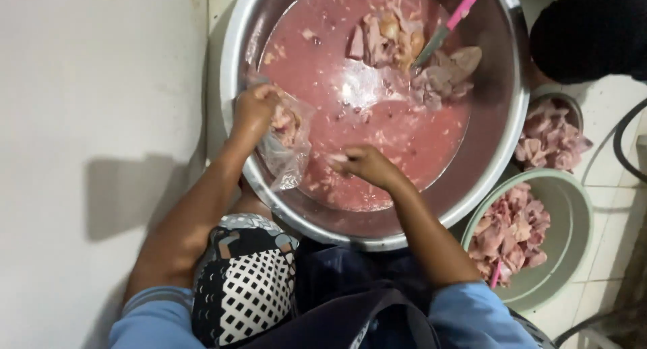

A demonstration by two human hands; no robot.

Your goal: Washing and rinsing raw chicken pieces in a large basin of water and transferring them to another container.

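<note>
Between the fingers of the left hand (255, 106) a clear plastic bag (286, 141) is gripped by its mouth, the fingers being closed on the gathered film at the left inner rim of a large metal basin (502, 140). Below those fingers the bag hangs down against the basin wall, and pale pink meat pieces (286, 123) are seen inside it, just beside the knuckles. To the right of the bag, the right hand (364, 164) is held low over the reddish, cloudy liquid (350, 86) that fills the basin; its fingers are curled together and pinched on something small and pale at their tips, though what is pinched cannot be told. The two hands are kept near each other but apart.

Well beyond the fingertips, at the far side of the basin, a heap of raw meat (394, 42) is piled up out of the liquid, and a knife with a pink handle (448, 25) is leant into it, blade down.

Right of the right forearm, outside the basin, a pale green bowl (569, 221) filled with more cut meat is set on the tiled floor (606, 147), and a smaller bowl of meat (549, 133) is placed just beyond it
</note>
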